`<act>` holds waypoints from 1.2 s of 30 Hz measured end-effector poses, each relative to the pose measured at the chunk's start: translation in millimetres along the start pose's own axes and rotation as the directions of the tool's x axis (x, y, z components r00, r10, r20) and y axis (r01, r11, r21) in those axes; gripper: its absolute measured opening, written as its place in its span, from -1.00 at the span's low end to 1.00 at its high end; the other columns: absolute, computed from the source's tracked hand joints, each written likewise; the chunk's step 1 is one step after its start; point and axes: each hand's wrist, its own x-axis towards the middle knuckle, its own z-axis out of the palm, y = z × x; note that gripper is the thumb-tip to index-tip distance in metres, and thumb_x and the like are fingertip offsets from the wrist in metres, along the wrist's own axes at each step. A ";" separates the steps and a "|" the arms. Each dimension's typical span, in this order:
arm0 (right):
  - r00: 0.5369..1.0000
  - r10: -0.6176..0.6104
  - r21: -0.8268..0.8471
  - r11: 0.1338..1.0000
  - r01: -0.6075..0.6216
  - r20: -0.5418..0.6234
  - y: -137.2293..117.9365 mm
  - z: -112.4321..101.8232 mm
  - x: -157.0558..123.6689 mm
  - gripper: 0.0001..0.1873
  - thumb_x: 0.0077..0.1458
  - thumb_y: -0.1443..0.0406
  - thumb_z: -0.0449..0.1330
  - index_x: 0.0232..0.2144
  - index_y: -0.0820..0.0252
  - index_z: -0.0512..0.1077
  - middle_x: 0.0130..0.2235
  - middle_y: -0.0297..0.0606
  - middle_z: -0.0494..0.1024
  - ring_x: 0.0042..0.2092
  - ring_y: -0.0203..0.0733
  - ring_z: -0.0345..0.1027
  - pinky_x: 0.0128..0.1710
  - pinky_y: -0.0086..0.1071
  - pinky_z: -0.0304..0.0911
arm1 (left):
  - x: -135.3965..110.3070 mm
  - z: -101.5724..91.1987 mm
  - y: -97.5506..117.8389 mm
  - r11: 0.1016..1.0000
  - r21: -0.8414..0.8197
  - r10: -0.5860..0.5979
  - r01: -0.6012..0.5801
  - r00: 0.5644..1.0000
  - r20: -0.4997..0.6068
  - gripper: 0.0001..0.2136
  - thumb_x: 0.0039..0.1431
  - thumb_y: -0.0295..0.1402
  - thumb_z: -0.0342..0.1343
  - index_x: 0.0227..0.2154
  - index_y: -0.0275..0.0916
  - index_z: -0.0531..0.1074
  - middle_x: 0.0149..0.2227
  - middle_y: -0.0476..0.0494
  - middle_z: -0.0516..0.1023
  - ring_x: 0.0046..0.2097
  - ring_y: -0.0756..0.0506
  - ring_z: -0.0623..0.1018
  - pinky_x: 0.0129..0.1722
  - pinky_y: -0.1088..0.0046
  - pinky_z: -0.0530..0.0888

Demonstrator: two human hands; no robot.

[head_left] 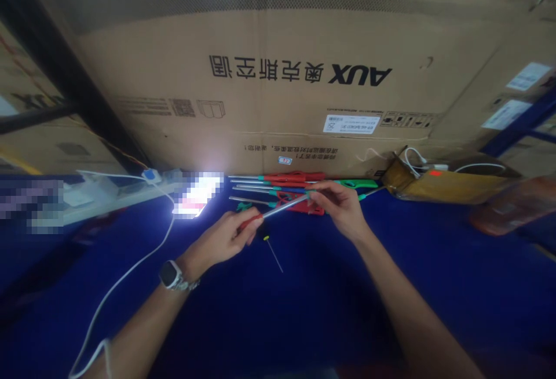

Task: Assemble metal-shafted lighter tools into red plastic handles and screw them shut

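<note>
Both hands hold one screwdriver [281, 208] over a blue table top [304, 298]. My left hand [226, 239], with a watch on the wrist, is closed round its red handle end. My right hand [339, 205] pinches the far end of the metal shaft. Behind them lies a row of several screwdrivers [282, 183] with red and green handles, side by side. A thin small screwdriver [273, 254] with a yellow-tipped black handle lies on the blue surface just below my hands.
A large cardboard box [278, 77] printed AUX stands along the back. A bright lit phone [197, 196] lies at the left, with a white cable [125, 277] trailing toward me. A brown bag with cables [434, 182] sits at the right.
</note>
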 end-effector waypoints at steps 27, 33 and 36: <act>0.995 0.092 0.268 0.960 -0.079 -0.035 9.3 39.4 -8.3 -0.64 -0.08 0.16 0.46 -0.54 0.16 0.36 -0.66 -0.45 0.48 -0.66 -0.36 0.30 -0.65 -0.45 0.33 | 13.6 7.6 12.1 0.900 0.416 0.232 -0.133 0.952 -0.198 -0.69 0.44 -0.22 -0.10 -0.30 -0.23 0.47 -0.50 0.02 0.54 -0.56 0.01 0.46 -0.54 0.48 0.23; 0.970 0.224 0.366 0.914 -0.175 -0.096 17.5 51.0 -9.2 -0.55 -0.09 0.11 0.46 -0.55 0.13 0.26 -0.70 -0.49 0.42 -0.70 -0.37 0.21 -0.74 -0.50 0.19 | 10.6 12.6 1.4 0.822 0.554 0.330 -0.132 0.904 -0.273 -0.69 0.45 -0.21 -0.11 -0.22 -0.23 0.50 -0.48 -0.03 0.58 -0.53 -0.03 0.51 -0.52 0.45 0.25; 0.977 0.184 0.376 0.917 -0.132 -0.107 16.0 53.0 -10.5 -0.56 -0.11 0.13 0.48 -0.52 0.13 0.27 -0.68 -0.51 0.42 -0.67 -0.38 0.22 -0.69 -0.50 0.21 | 9.4 12.3 0.8 0.826 0.551 0.317 -0.122 0.908 -0.275 -0.67 0.45 -0.19 -0.13 -0.23 -0.22 0.50 -0.47 -0.04 0.59 -0.53 -0.03 0.51 -0.52 0.45 0.25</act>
